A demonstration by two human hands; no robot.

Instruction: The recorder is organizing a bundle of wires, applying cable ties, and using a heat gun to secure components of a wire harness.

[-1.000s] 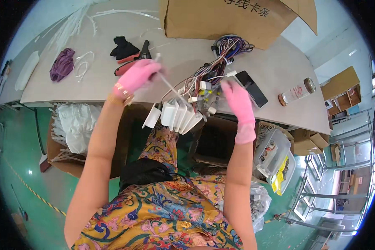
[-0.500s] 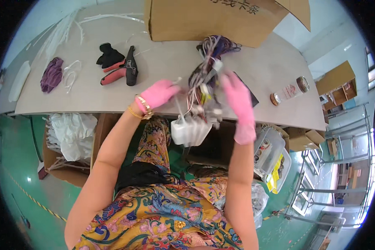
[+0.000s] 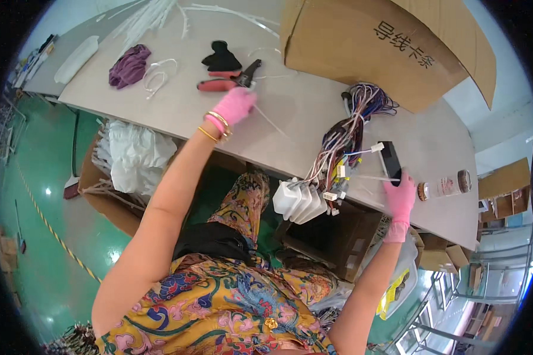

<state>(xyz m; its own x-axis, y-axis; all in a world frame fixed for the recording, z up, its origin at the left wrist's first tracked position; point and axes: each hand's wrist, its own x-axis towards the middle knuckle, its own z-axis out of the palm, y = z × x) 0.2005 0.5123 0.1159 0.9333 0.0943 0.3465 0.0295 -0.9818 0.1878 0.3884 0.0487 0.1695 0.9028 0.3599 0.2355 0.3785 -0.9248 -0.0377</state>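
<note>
My left hand (image 3: 236, 106), in a pink glove, is beside a red-handled hand tool (image 3: 219, 84) with a black head; its fingers are smeared by motion, so their grip is unclear. My right hand (image 3: 401, 198), also gloved, is closed at the end of a thin white cable tie (image 3: 378, 177), near a black rectangular object (image 3: 389, 158). Between the hands lies a bundled wire harness (image 3: 340, 139) with white and yellow connectors. Its near end, with several white plastic housings (image 3: 299, 201), hangs over the table edge.
A large cardboard box (image 3: 361, 53) stands at the back. A purple cloth (image 3: 129, 66), a white loop (image 3: 157, 77) and a black glove-like item (image 3: 221, 56) lie at left. A clear jar (image 3: 445, 186) lies at right. Below the table is a box of white plastic parts (image 3: 133, 160).
My hands have moved apart, the left toward the red-handled tool, the right off the harness to beside the black object. The view has turned, so everything sits differently in the picture.
</note>
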